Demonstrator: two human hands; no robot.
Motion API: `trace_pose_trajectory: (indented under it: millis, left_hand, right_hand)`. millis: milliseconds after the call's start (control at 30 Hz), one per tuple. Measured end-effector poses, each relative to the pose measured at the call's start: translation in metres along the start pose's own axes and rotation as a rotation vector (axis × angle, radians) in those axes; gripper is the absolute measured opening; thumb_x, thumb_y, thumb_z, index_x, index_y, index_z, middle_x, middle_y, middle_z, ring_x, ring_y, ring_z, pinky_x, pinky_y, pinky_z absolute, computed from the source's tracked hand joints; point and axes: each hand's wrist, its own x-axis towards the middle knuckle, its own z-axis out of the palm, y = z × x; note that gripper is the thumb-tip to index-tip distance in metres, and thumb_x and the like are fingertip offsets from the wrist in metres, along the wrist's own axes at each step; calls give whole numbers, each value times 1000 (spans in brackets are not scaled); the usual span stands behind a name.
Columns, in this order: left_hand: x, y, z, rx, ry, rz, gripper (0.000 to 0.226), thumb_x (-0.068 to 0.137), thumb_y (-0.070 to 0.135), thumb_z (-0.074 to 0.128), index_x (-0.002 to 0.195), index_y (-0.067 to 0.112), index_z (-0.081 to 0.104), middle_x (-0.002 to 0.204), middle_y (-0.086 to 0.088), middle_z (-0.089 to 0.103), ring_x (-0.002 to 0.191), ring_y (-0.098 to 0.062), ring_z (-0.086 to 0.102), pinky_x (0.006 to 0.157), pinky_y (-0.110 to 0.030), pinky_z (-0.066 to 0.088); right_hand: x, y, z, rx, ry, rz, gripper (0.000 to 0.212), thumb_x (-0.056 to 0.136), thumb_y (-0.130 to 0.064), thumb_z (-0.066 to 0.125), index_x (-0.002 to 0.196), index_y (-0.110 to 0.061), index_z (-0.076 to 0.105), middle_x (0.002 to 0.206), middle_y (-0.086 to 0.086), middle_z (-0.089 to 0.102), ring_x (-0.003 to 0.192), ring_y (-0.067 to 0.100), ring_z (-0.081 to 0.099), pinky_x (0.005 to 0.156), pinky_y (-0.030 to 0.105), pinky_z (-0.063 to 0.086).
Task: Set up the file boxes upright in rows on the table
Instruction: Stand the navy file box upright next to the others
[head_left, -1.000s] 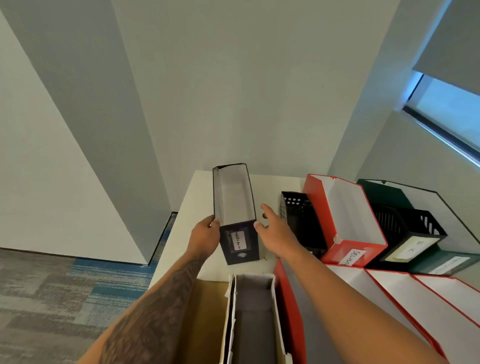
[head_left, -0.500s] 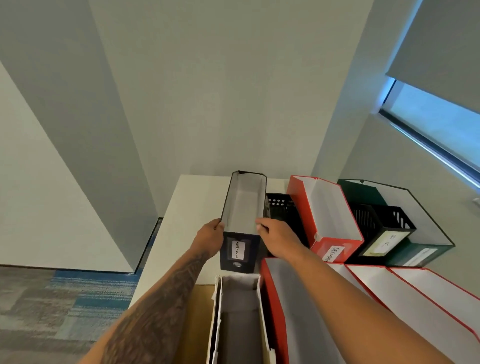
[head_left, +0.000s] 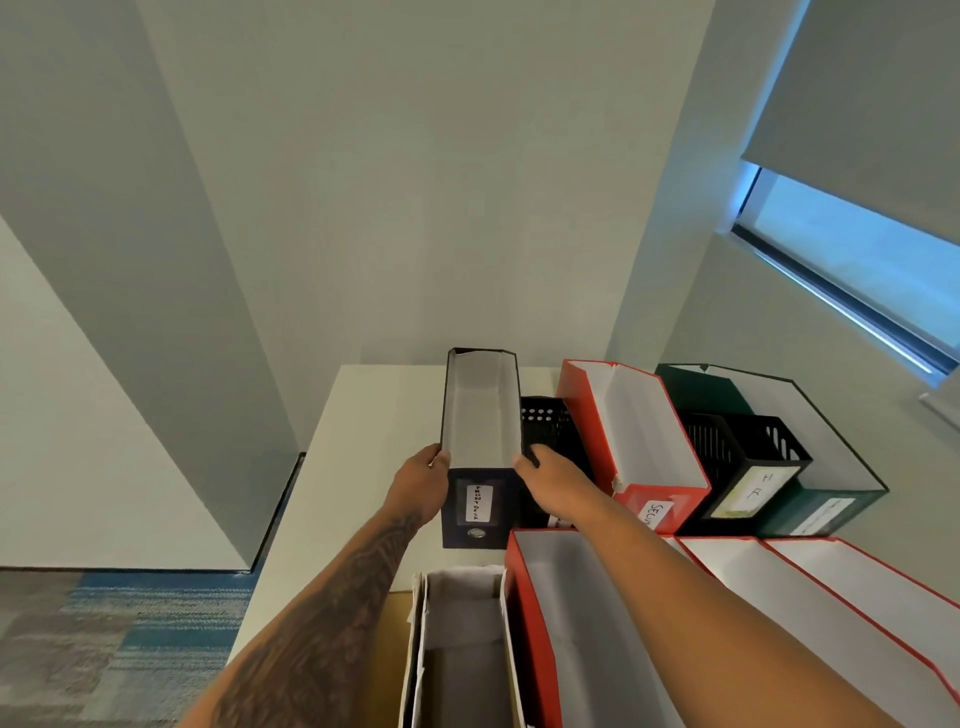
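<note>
A black mesh holder (head_left: 548, 426) is pressed just right of the black file box (head_left: 480, 447), followed by a red file box (head_left: 639, 441) and a green file box (head_left: 810, 441); more boxes are crowded nearer on the white bench (head_left: 363, 441). The black box is stood upright, gripped by the left hand (head_left: 421, 488) and right hand (head_left: 553, 486), fingers (head_left: 524, 460) clasped over its side walls.

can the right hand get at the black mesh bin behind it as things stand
Probably yes. The right hand grips the dark file box right beside the black mesh bin, whose open top is uncovered; it would have to release first.
</note>
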Motion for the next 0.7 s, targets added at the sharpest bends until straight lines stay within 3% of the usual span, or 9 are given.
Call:
trace_pose_trajectory:
  millis: [300,700]
  left_hand:
    - [-10,1,7,-22,-35,-5,49,106,40,38,149,18,43,141,-7,58,126,-32,56,107,-51,47]
    - [-16,1,13,27,-9,12,52,104,46,36,148,19,45,144,-6,57,129,-30,54,109,-50,45]
  right_hand:
    - [-3,1,1,-31,51,-48,55,108,-32,36,161,-25,21,161,5,37,142,28,43,113,43,40]
    - [-6,4,5,-79,82,-24,51,107,-37,35,154,-20,35,146,7,54,127,26,57,104,46,52]
